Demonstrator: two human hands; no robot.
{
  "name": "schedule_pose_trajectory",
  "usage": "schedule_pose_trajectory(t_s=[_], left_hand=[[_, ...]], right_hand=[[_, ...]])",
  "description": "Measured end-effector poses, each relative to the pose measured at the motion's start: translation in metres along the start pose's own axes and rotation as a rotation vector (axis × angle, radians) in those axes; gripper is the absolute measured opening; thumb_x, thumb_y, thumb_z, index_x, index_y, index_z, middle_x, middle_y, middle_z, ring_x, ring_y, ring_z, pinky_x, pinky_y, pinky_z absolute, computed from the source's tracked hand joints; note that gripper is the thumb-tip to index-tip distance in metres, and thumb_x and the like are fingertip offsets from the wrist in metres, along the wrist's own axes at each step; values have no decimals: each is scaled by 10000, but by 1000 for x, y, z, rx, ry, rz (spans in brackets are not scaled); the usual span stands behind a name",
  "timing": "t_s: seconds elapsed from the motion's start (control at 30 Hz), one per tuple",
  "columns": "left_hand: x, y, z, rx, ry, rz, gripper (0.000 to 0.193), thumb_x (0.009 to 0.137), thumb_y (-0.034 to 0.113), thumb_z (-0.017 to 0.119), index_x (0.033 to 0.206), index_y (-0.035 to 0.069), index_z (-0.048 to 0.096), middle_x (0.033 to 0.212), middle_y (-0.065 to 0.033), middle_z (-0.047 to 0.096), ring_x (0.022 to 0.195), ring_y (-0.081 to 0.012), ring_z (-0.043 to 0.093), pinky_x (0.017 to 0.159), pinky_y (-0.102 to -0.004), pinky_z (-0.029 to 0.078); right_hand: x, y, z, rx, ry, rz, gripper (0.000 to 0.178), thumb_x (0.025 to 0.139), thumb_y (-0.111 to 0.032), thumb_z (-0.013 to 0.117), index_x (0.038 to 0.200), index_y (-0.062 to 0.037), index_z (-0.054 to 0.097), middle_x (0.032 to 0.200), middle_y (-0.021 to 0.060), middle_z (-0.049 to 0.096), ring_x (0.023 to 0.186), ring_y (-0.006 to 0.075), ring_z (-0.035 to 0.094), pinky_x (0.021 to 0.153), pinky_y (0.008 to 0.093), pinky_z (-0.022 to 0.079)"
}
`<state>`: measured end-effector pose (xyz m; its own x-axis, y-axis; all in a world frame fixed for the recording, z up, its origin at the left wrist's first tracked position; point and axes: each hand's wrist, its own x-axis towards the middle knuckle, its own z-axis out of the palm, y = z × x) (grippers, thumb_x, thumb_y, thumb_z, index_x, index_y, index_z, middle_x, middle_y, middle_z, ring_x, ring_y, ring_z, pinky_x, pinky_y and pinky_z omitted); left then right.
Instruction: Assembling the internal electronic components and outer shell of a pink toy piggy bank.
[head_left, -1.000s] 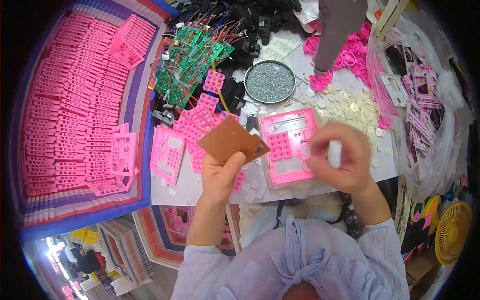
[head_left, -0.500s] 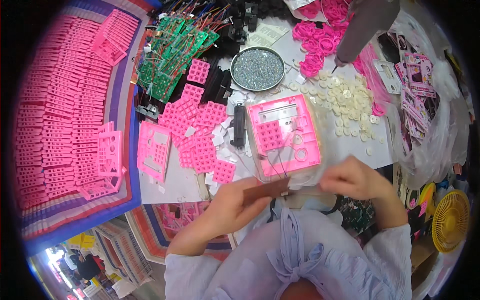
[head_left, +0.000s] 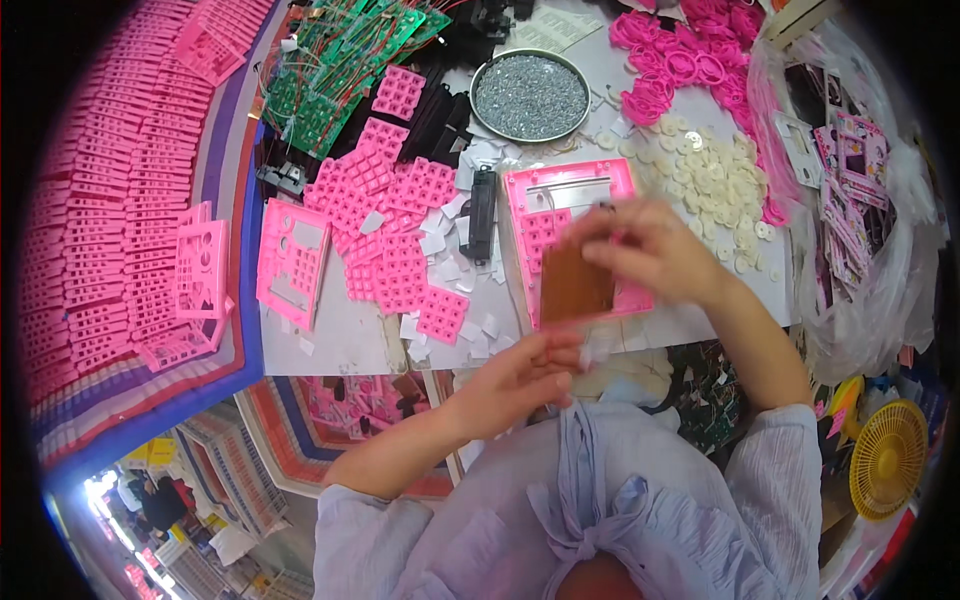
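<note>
Head view: I am seeing one pink case point(head_left: 626, 181) lying inside-up near the front edge of the table point(head_left: 352, 352), right of its middle. My right hand point(head_left: 645, 245) is apparently pinching a brown board point(head_left: 577, 287) by its upper end, over the case; I cannot tell whether the board is hovering, tilting or already resting there. My left hand point(head_left: 535, 372) is lying half open below the board's lower end, visibly holding nothing, though blur is hiding any contact.

I am judging this unit partway along: a pink keypad point(head_left: 542, 230) and a metallic strip point(head_left: 567, 191) are already sitting inside, while the board is not yet looking settled. Much is remaining: loose keypads point(head_left: 402, 272) are lying left of the case, wired green boards point(head_left: 350, 75) are heaping at the table's back left corner, and another pink shell point(head_left: 294, 262) is waiting by the left edge.
</note>
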<state>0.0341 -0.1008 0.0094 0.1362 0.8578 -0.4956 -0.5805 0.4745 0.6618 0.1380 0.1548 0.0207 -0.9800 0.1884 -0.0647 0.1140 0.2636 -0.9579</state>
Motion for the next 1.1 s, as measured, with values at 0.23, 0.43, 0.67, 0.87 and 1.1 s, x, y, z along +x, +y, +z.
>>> schedule_pose_trajectory(t_s=[0.23,0.43,0.67,0.87,1.1], left_hand=[[-12,0,3,387,101,176,617,968,31,606,1537,50,369,1328,-122,605,1252,-233,584,1024,-362,487],[-10,26,-16,1161,334,365,550,883,135,732,1391,34,545,1330,-133,607,1212,-281,608,981,-415,489],[29,35,-22,1878,356,667,683,839,514,707,1295,17,598,1378,-119,572,1355,-245,484,1113,-492,313],[33,42,-20,1842,332,630,727,800,527,727,1302,18,594,1353,-122,582,1326,-235,515,1046,-447,358],[35,59,-25,1683,233,700,549,796,353,779,1208,16,643,1229,-121,637,1126,-263,625,882,-399,462]], right_hand=[[43,26,0,-179,35,-42,171,932,-23,643,1090,22,688,979,108,723,889,172,668,777,333,533],[49,20,7,-574,77,-213,169,887,-3,662,1054,9,682,966,167,682,879,330,672,790,396,539],[39,-4,24,-809,350,-230,297,826,-62,693,1115,-31,631,1010,160,650,956,383,635,787,450,525],[-3,-7,22,-779,144,-423,438,857,-151,679,1259,6,611,1318,192,596,1234,356,551,993,454,482],[-22,-14,50,-1065,0,-208,538,907,-304,633,1292,70,605,1405,204,566,1354,341,469,1119,514,355]])
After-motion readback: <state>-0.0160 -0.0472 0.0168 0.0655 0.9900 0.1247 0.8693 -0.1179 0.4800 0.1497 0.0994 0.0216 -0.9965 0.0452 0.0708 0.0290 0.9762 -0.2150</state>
